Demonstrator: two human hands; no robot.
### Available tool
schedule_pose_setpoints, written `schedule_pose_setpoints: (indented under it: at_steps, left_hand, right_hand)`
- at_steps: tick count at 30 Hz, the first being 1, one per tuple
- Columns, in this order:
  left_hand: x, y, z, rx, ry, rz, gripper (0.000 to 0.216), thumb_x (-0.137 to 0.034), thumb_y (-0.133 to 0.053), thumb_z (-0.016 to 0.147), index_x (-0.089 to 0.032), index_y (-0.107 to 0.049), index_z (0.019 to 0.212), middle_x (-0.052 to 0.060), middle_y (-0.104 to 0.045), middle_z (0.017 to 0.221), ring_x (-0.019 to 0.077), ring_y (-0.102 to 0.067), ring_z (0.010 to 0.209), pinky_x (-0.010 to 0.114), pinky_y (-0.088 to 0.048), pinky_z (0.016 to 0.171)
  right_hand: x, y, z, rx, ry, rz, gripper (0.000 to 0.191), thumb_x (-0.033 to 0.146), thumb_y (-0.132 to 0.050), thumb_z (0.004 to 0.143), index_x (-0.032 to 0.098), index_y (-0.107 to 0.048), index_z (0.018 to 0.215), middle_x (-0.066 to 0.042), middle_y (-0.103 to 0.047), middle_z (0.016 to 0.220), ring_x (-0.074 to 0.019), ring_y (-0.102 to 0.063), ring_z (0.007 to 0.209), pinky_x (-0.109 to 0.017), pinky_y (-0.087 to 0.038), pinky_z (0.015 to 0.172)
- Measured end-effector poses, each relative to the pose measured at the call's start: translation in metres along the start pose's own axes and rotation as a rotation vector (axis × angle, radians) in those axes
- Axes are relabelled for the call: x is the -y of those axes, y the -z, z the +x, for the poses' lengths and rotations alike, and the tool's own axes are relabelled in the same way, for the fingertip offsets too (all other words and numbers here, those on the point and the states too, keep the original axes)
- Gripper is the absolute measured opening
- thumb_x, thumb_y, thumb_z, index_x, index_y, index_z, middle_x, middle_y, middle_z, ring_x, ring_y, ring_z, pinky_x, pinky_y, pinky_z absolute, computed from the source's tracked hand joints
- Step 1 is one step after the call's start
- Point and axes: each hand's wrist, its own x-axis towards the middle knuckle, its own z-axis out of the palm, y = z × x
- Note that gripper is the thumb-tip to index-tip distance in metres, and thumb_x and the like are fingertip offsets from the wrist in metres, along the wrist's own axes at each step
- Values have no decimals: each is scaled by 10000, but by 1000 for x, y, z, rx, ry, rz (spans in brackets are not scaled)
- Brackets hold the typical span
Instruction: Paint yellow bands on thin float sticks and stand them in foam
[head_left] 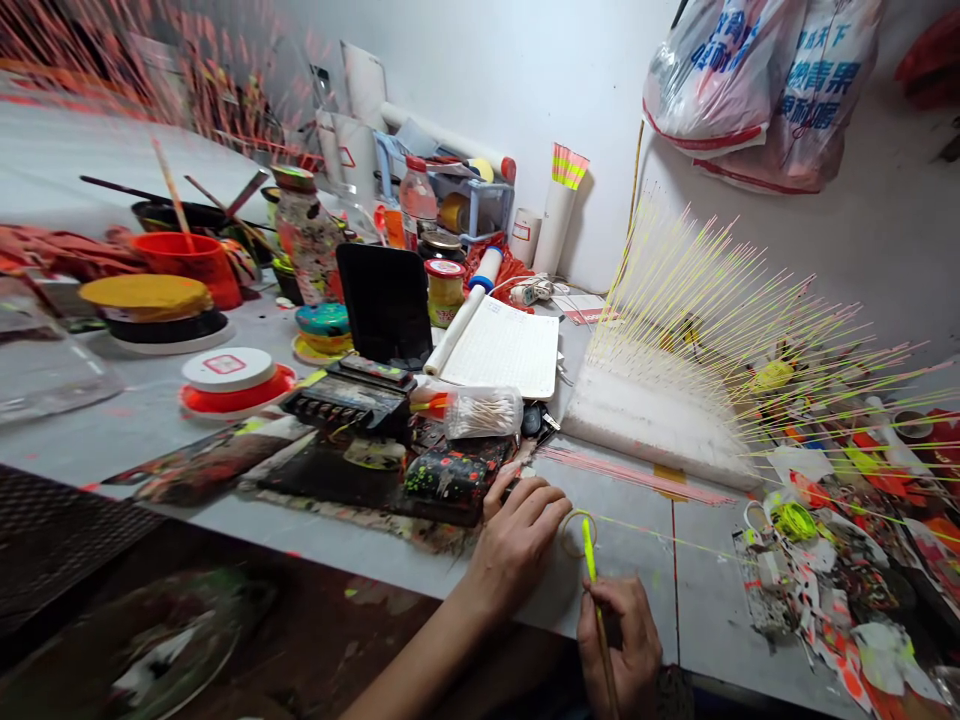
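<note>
My right hand [621, 640] grips the wooden handle of a paintbrush [589, 550] near the table's front edge, its bristles coated in bright yellow paint and pointing up. Just left of it, my left hand [521, 525] is closed at the end of a paint-spattered black device [450, 470]; what its fingers hold is hidden. Between the hands a small thin ring [565, 533] stands beside the brush tip. A thin yellow-green rod [660, 530] stretches from the brush tip area towards the right.
To the right, many thin coloured rods [697, 280] stick out of a white foam block [652, 405]; pink rods [630, 472] lie before it. Cotton swabs [484, 412], an open notebook [502, 345], a black screen [384, 305] and paint tubs [229, 370] stand behind. Paint-stained scraps [832, 580] crowd the right.
</note>
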Motion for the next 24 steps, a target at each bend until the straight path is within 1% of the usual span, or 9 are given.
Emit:
schedule_pose_setpoints:
  at_steps: [4,7,9,11,14,16,18,21,24]
  left_hand:
    - [1,1,4,-36,12,3,235,-101,-478,919,-251,-651,864,-22,-715,852,155,-638,930,389,-311,1058]
    - [0,2,10,-92,15,-25,210,-124,-513,919,-263,-645,834,-26,-669,769,159,-623,851,386,-359,981]
    - [-3,2,15,-122,-10,-85,180,-141,-541,919,-271,-647,854,-32,-640,729,152,-608,783,367,-391,894]
    - [-8,0,23,-119,-56,-162,154,-147,-558,921,-268,-649,889,-32,-635,731,144,-605,757,342,-407,815]
    - [-20,-13,38,-67,-125,-289,130,-138,-576,915,-248,-643,927,-22,-661,769,136,-623,771,302,-450,763]
    - [-29,-29,52,-18,-155,-364,116,-139,-583,910,-237,-641,929,-17,-682,784,131,-641,778,282,-485,755]
    - [-38,-53,69,46,-158,-417,86,-173,-583,917,-229,-648,909,-10,-700,786,130,-655,770,274,-505,745]
    - [-48,-101,96,166,-85,-459,141,-259,-552,941,-225,-660,857,2,-718,774,138,-665,750,283,-517,747]
    - [-54,-153,121,218,-53,-454,148,-294,-564,927,-233,-661,834,-2,-733,780,143,-679,753,289,-526,756]
  right_hand:
    - [5,0,-1,-69,54,93,209,53,-547,905,224,-614,1003,-11,-688,786,-140,-637,658,-262,-554,593]
    - [10,1,6,-204,117,116,176,61,-547,884,219,-600,941,4,-658,694,-125,-587,541,-240,-512,481]
    - [11,3,11,-318,143,88,163,66,-545,868,222,-584,895,21,-635,635,-114,-547,460,-229,-472,416]
    - [8,10,14,-408,159,49,174,53,-540,845,223,-570,868,32,-622,595,-109,-522,405,-224,-443,378]
    - [-1,28,15,-452,151,-3,192,37,-532,830,221,-569,871,20,-635,597,-120,-532,390,-237,-456,370]
    - [-11,44,12,-459,139,-32,190,42,-539,835,220,-575,887,8,-647,612,-137,-557,406,-256,-483,383]
    - [-24,59,8,-474,125,-65,183,50,-555,844,218,-589,909,-3,-663,641,-156,-597,450,-276,-511,418]
    - [-45,77,1,-499,101,-98,187,50,-583,847,214,-613,931,-14,-683,697,-167,-647,540,-287,-542,502]
    - [-64,87,-7,-505,91,-119,164,70,-594,864,216,-628,932,-23,-691,717,-175,-669,591,-290,-552,542]
